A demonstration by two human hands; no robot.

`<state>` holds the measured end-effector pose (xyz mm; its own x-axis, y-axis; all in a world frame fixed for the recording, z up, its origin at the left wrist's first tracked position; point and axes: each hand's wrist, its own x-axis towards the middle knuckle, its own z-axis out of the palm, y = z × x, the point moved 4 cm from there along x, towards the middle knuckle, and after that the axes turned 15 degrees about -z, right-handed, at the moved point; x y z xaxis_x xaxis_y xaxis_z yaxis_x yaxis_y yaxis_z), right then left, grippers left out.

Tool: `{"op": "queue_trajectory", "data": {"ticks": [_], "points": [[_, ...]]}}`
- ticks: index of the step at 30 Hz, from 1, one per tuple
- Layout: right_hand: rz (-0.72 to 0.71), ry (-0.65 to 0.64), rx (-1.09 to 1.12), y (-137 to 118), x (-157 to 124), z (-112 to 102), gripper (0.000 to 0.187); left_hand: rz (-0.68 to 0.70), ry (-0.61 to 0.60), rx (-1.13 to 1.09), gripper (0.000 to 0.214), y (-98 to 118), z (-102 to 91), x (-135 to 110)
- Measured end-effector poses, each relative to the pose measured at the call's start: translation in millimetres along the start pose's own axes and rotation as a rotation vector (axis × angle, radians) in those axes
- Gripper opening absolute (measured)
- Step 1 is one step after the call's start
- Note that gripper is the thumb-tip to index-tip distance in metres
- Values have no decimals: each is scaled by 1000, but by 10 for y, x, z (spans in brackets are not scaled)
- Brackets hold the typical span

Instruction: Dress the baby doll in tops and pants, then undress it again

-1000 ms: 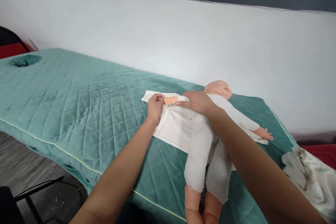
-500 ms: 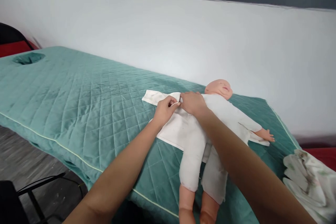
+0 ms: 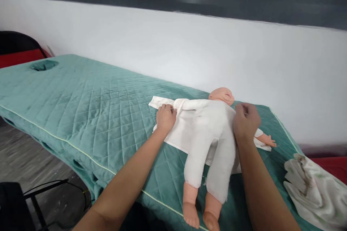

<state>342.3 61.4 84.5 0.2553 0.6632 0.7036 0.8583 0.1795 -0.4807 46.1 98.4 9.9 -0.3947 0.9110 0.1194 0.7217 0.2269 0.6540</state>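
Observation:
A baby doll (image 3: 206, 126) in a white soft-cloth body suit lies on its back, head toward the wall and bare feet toward me. Beneath it a white baby shirt (image 3: 177, 133) is spread open, with one sleeve (image 3: 158, 101) stretched out to the left. My left hand (image 3: 166, 118) has its fingers curled on the shirt at that sleeve, beside the end of the doll's arm. Over the doll's shoulder on the right, my right hand (image 3: 246, 121) is raised with loosely curled fingers and no visible thing in them. It hides part of the doll's other arm.
The green quilted bed cover (image 3: 89, 101) has a round hole (image 3: 44, 65) at its far left. A crumpled, stained white cloth (image 3: 316, 191) lies at the right edge. Behind the bed runs a white wall (image 3: 151, 47) below a dark window frame (image 3: 217, 3).
My right hand has left the sleeve area and moved right, across the doll's chest. My left hand has turned palm down at the sleeve. The camera view has tilted up slightly.

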Motion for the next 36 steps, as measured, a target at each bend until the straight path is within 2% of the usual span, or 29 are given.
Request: {"op": "queue_trajectory", "data": {"ticks": [1, 4, 7, 10, 15, 19, 25, 30, 36], "points": [[50, 6, -36, 126, -79, -58, 36, -11, -27, -1, 18, 10, 11, 3], [160, -171, -194, 330, -251, -107, 37, -21, -88, -59, 18, 54, 27, 8], [234, -298, -343, 341, -296, -139, 41, -21, -107, -124, 19, 122, 23, -9], [280, -357, -342, 325, -292, -150, 42, -9, -123, -187, 20, 233, 19, -48], [292, -288, -87, 370, -303, -115, 37, 26, -139, -266, 18, 502, -1, -83], [358, -287, 104, 404, -337, -62, 36, 20, -208, -392, 18, 706, 1, -61], [303, -327, 441, 290, -392, 126, 54, 44, -252, -467, 21, 914, 26, 7], [215, -448, 640, 128, -469, 329, 74, 102, -207, -526, 23, 1061, -80, 114], [203, -699, 668, -77, -577, 321, 90, 206, -239, -400, 21, 1273, -141, 22]]}}
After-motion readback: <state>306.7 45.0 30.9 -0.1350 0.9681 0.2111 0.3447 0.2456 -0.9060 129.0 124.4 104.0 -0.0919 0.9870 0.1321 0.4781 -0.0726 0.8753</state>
